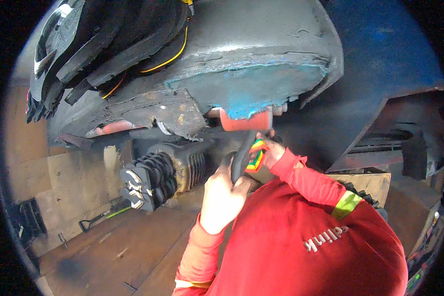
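- The left hand (226, 195) closes around a black, curved, sole-shaped piece (241, 160) near the centre.
- The right hand (276, 152), at its 2 o'clock, grips a red, yellow and green striped piece (255, 157); whether the two pieces are joined, I cannot tell.
- At 12 o'clock from the black piece, a blurred orange-red wheel (246, 123) sits partly inside a dusty grey housing (261, 29); contact is unclear.
- A ragged, blue-stained flap (251, 89) hides the wheel's upper part.
- Toward 10 o'clock, stacked black curved slabs (123, 44) are cut off by the upper edge.
- At 4 o'clock, white lettering (325, 238) marks the red long-sleeved top (296, 212).
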`<state>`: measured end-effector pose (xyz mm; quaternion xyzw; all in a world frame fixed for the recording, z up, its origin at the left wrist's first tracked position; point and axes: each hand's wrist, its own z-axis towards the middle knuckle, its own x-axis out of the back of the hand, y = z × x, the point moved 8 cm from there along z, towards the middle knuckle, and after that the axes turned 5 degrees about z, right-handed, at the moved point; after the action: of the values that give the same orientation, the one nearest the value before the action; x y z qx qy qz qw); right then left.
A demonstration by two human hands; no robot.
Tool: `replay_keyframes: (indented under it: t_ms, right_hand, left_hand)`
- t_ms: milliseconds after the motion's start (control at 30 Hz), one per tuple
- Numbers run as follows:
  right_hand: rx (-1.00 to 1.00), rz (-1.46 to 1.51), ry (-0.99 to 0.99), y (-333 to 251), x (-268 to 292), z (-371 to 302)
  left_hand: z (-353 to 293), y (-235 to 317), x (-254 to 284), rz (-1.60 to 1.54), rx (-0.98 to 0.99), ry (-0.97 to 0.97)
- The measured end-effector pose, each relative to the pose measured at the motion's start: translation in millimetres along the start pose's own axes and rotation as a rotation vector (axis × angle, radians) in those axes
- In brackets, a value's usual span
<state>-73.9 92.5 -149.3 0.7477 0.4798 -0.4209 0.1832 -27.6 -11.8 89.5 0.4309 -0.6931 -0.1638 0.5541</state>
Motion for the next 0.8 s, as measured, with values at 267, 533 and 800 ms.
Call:
replay_keyframes:
  t_ms: [267, 533, 800]
  right_hand:
    - [0.171, -0.08, -0.299, 0.2, -51.7, -46.8]
    - [0.048, -0.009, -0.242, 11.9, -39.8, -28.1]
    - [-0.079, 0.072, -0.169, -14.8, -15.2, 3.6]
  left_hand:
    - [-66.4, -23.8, 4.6, -0.039, 0.051, 0.033]
    - [-70.9, -3.6, 8.8, 0.039, -0.091, 0.088]
    - [-20.8, -17.7, -5.4, -0.103, -0.044, 0.15]
